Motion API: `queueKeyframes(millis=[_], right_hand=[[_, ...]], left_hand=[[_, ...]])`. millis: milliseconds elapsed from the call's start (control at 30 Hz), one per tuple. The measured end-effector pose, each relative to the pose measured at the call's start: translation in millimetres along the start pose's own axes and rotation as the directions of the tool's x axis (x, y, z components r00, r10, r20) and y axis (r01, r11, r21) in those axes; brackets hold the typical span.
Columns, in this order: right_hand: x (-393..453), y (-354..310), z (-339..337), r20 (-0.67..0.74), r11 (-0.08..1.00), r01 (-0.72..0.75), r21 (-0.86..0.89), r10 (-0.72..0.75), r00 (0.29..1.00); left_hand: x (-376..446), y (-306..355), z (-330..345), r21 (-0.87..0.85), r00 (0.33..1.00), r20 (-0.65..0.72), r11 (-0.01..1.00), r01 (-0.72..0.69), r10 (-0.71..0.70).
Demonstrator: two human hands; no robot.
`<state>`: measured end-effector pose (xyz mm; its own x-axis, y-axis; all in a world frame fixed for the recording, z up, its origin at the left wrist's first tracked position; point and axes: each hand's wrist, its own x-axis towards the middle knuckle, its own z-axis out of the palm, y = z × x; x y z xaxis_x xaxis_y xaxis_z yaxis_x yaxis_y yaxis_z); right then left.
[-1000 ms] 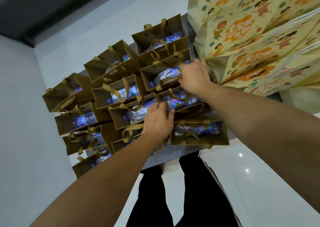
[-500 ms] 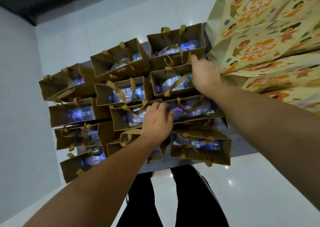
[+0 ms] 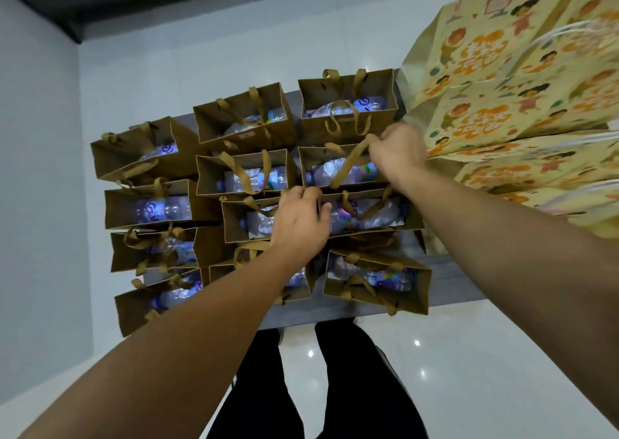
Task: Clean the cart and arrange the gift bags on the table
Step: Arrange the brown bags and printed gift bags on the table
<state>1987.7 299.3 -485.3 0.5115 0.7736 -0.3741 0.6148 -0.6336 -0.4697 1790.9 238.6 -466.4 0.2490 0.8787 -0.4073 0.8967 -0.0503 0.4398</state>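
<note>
Bags of brown paper (image 3: 241,117) stand packed in rows on the grey surface (image 3: 449,291), each open at the top with a plastic water bottle (image 3: 348,107) lying inside. They fill the left and middle of the surface from its near edge to its far edge. At the right end stand larger yellow printed bags (image 3: 495,110), leaning close against the brown ones.

Arranging is the step in hand, judged from how the hands sit among the rows. The right hand (image 3: 398,154) pinches the ribbon handle (image 3: 351,160) of a bag in the right column, second from the far edge, and the ribbon is pulled taut and slanted. The left hand (image 3: 298,217) has its fingers curled over the rim where two bags of the next row meet, gripping the paper edge; exactly which rim it holds I cannot tell.

No cart shows in this view, so how the cleaning stands cannot be judged.

The next move likely calls for lifting or sliding the bag by its handle while the left hand steadies its neighbours. The rows are tight, so a straight upward pull seems safest; a sideways tug could tip adjoining bags or snag their loose handles. The bottle may roll and shift the bag's weight.
</note>
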Motion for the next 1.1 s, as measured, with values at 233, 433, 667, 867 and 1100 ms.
queueKeyframes(millis=[233,433,667,867,1100], right_hand=[[-35.1,-31.5,-49.5,0.099,0.996,0.089,-0.021,-0.086,0.991],[-73.7,-69.3,-126.3,-0.036,0.982,0.189,0.013,-0.188,0.981],[-154.2,-126.2,-221.5,-0.272,0.951,0.290,0.112,-0.251,0.929],[-231.4,-171.9,-275.0,-0.400,0.928,0.366,0.067,-0.311,0.862],[-302.3,-217.8,-284.6,-0.510,0.904,0.412,0.115,-0.302,0.805]], left_hand=[[-7.4,34.0,-37.7,-0.022,0.995,-0.047,0.996,-0.085,0.084],[-18.9,75.3,-94.0,-0.003,0.979,-0.104,0.984,-0.176,0.175],[-60.1,136.0,-179.7,-0.102,0.863,-0.257,0.876,-0.471,0.434],[-111.5,150.0,-263.7,-0.239,0.844,-0.384,0.842,-0.483,0.375],[-176.4,142.4,-330.8,-0.380,0.785,-0.500,0.721,-0.580,0.367]])
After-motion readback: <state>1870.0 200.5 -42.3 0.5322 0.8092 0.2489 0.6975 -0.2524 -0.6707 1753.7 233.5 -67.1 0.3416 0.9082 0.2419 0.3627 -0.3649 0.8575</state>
